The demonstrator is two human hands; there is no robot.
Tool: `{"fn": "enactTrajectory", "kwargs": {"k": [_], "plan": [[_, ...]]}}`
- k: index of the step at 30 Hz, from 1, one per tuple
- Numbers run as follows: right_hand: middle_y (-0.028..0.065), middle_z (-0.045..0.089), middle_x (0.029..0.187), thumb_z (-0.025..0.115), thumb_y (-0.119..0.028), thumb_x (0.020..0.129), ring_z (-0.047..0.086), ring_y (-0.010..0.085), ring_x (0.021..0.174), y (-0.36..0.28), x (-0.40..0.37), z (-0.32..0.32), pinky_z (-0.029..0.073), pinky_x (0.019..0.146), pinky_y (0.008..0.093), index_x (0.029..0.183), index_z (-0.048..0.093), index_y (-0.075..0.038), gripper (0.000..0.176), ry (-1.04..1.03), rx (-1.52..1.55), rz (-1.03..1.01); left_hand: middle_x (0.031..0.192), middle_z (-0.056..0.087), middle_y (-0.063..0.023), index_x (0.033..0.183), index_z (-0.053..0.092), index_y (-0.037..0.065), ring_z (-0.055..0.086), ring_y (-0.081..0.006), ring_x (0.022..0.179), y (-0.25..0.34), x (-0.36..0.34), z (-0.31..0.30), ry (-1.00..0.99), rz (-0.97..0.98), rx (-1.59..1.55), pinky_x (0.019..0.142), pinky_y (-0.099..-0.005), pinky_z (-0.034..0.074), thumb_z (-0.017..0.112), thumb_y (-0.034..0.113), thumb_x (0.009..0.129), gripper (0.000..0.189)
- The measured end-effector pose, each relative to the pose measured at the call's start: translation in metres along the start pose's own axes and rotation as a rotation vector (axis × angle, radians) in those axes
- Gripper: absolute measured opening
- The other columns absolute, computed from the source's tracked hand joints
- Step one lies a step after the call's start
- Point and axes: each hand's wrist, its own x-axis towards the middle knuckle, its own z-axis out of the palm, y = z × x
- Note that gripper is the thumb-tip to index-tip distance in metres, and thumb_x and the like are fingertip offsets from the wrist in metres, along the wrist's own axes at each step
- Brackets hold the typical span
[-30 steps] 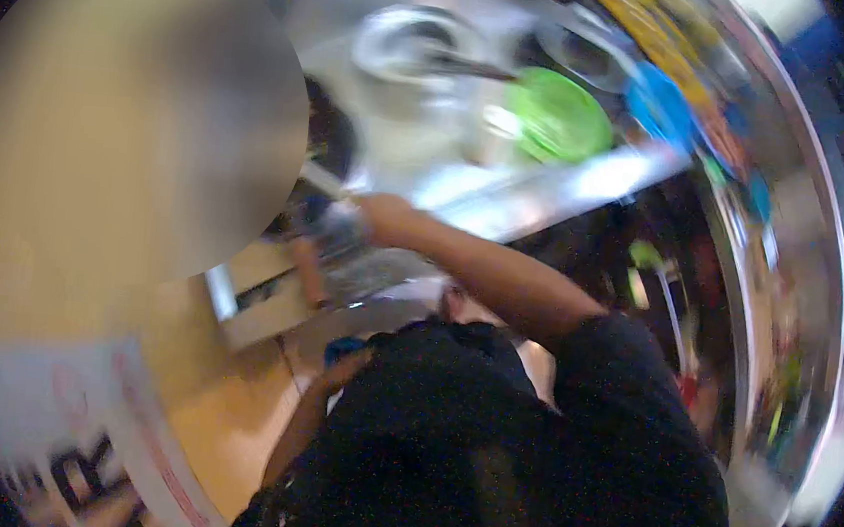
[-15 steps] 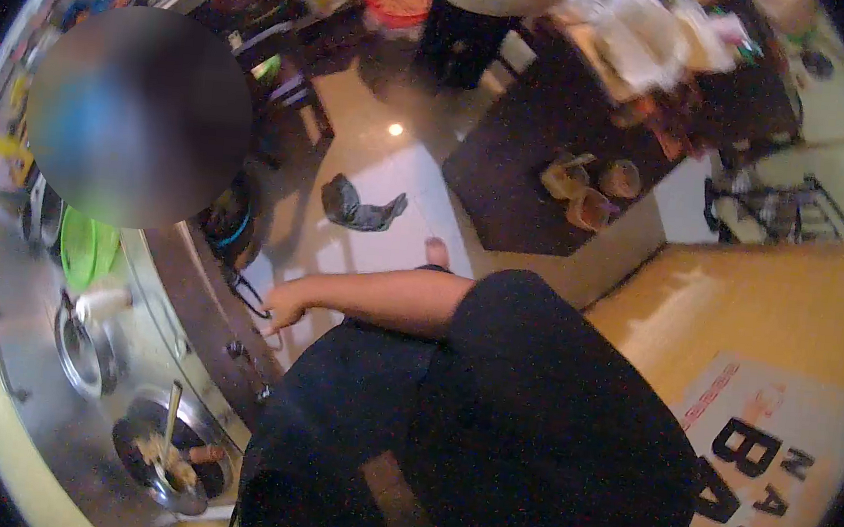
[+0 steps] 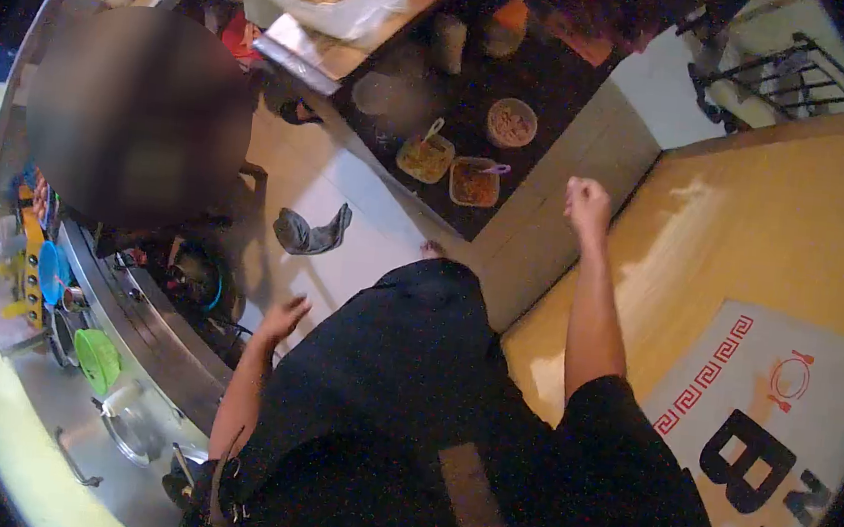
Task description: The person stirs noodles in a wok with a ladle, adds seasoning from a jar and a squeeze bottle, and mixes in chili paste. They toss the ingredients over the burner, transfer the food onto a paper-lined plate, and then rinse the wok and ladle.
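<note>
Looking straight down over a person in a black shirt, the view shows both bare arms held away from the body above a tiled floor. The right hand (image 3: 586, 203) is raised in front with its fingers curled together into a loose fist; nothing shows inside it. It hangs over the edge of a yellow-wood panel (image 3: 747, 222), and the nearest thing to it is a small square tub of orange-brown food (image 3: 474, 182) with a spoon standing in it. That tub sits on a low dark table (image 3: 559, 75), just beside a second, similar tub (image 3: 425, 156) and near a round bowl (image 3: 512, 123) of brownish food. The square tub looks like thin plastic, so it is probably light and slightly flexible, with wet contents that could slop; a hold on two opposite sides below the rim, kept level, would suit it better than a pinch at one corner. The left hand (image 3: 284, 318) is open with fingers spread apart, touching nothing, near the front edge of a steel counter (image 3: 151, 325) that carries a green plate (image 3: 96, 360) and a blue plate (image 3: 50, 273). A crumpled grey rag (image 3: 312, 232) lies on the floor between counter and table. Another person stands at the upper left, beside the counter.
</note>
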Motion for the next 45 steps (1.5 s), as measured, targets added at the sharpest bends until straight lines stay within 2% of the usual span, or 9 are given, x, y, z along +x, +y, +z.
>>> {"fn": "enactTrajectory", "kwargs": {"k": [2,6,12,14,21,28,35,40,45], "plan": [[0.0044,0.06,0.069,0.064,-0.021,0.083,0.054,0.0107,0.057,-0.053,0.021,-0.02,0.045,0.052,0.0265,0.085,0.063,0.0,0.022,0.05,0.013,0.003,0.123,0.053,-0.0184,0.129,0.044,-0.001,0.049,-0.0239,0.117,0.136,-0.015,0.016,0.058,0.111,0.169,0.097,-0.0325,0.037,0.053,0.043,0.089,0.061],[0.0046,0.06,0.067,0.067,-0.028,0.081,0.056,0.0112,0.062,-0.095,0.02,0.005,0.045,0.056,0.0268,0.085,0.063,0.0,0.029,-0.105,-0.072,-0.181,0.132,0.046,-0.0175,0.131,0.042,0.0,0.044,-0.0246,0.122,0.223,-0.023,0.047,0.015,0.286,0.032,0.102,-0.0351,0.033,0.057,0.037,0.088,0.059],[0.0099,0.063,0.07,0.071,-0.028,0.077,0.061,0.0145,0.064,0.004,-0.015,0.104,0.048,0.054,0.0309,0.096,0.059,0.0,0.037,-0.503,-0.278,0.106,0.126,0.051,-0.0143,0.129,0.047,0.005,0.048,-0.0242,0.116,0.181,-0.043,0.067,-0.022,0.094,-0.183,0.094,-0.0359,0.039,0.058,0.039,0.087,0.055],[0.0067,0.058,0.07,0.07,-0.02,0.078,0.061,0.0153,0.058,-0.001,-0.027,0.114,0.049,0.05,0.0312,0.092,0.055,0.001,0.029,-0.539,0.103,0.418,0.121,0.055,-0.0123,0.127,0.05,0.008,0.051,-0.0239,0.109,0.146,-0.047,0.063,0.033,-0.093,-0.184,0.087,-0.0352,0.042,0.059,0.045,0.085,0.056],[0.0057,0.051,0.07,0.065,-0.005,0.079,0.058,0.0151,0.053,-0.068,-0.041,0.048,0.051,0.048,0.0272,0.081,0.045,0.001,0.021,-0.535,0.201,0.351,0.125,0.052,-0.0136,0.128,0.049,0.007,0.048,-0.0254,0.116,0.159,-0.051,0.054,0.022,-0.056,-0.39,0.093,-0.038,0.041,0.06,0.04,0.085,0.055],[0.0055,0.056,0.065,0.07,-0.014,0.076,0.059,0.0138,0.058,-0.211,-0.101,0.076,0.05,0.052,0.0297,0.079,0.048,-0.003,0.025,-0.955,0.205,-0.083,0.135,0.041,-0.0163,0.143,0.02,0.013,0.046,-0.0245,0.12,0.264,-0.093,0.051,-0.08,0.473,-0.643,0.098,-0.0384,0.039,0.073,0.025,0.076,0.086],[0.0106,0.065,0.076,0.072,-0.014,0.075,0.062,0.0156,0.065,-0.386,-0.204,0.177,0.049,0.058,0.0305,0.093,0.063,-0.006,0.023,-1.146,0.27,-0.589,0.134,0.04,-0.0097,0.139,0.028,0.009,0.044,-0.023,0.121,0.144,-0.191,-0.013,0.399,0.753,-0.956,0.102,-0.0366,0.036,0.083,0.01,0.06,0.096],[0.0132,0.063,0.076,0.067,-0.015,0.075,0.062,0.0318,0.07,-0.483,-0.302,0.217,0.05,0.059,0.0396,0.087,0.063,-0.008,0.015,-1.362,0.006,-1.618,0.132,0.042,-0.0089,0.138,0.03,0.01,0.045,-0.0229,0.12,0.037,-0.268,-0.034,0.819,0.839,-1.138,0.101,-0.0381,0.038,0.086,0.012,0.057,0.099],[0.0138,0.059,0.077,0.06,-0.012,0.078,0.06,0.0326,0.071,-0.525,-0.418,0.252,0.049,0.061,0.0409,0.092,0.062,-0.006,0.016,-1.576,-0.076,-1.929,0.128,0.045,-0.0097,0.137,0.03,0.007,0.047,-0.0232,0.117,-0.057,-0.336,-0.028,1.248,0.81,-1.117,0.101,-0.0386,0.039,0.086,0.013,0.056,0.099]]}}
